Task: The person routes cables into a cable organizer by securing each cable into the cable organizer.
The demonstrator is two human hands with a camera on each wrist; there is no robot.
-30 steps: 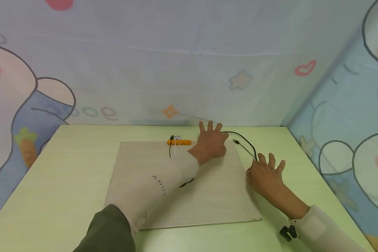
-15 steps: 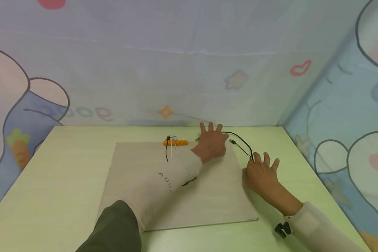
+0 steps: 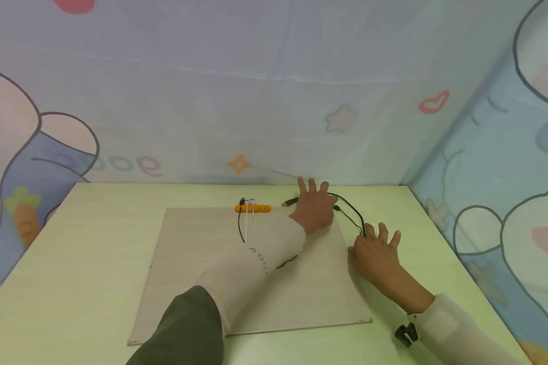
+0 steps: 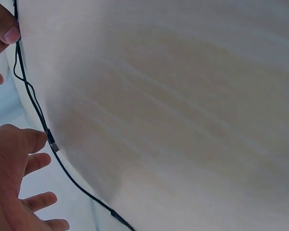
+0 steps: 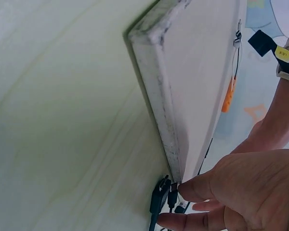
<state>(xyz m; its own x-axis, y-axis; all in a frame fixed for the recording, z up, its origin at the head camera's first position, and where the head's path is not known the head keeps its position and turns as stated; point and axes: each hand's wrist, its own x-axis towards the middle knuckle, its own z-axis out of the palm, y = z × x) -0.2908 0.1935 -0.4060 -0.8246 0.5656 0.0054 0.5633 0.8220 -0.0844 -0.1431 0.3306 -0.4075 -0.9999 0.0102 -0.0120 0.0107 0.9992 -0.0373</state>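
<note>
The right hand (image 3: 375, 256) pinched a thick cable (image 3: 357, 211) and a thin cable (image 3: 350, 220) just beside the right edge of the board (image 3: 310, 299); in the right wrist view, two black plugs (image 5: 159, 195) sat by its thumb and fingers. The left hand (image 3: 317, 209) reached over the board's far right corner with its fingers spread, one tip at the small plug (image 4: 51, 139) of the thin cable; how firmly it pressed, I cannot tell. Between the hands, the thick cable bowed outward across the worktop (image 3: 87, 253), and the thin one lay inside that curve. Another plug (image 3: 289, 202) poked out past the left hand, on the side of the orange holder (image 3: 266, 208), which carried a black lead (image 3: 238, 223) and white leads (image 3: 246, 223) at the board's far edge.
</note>
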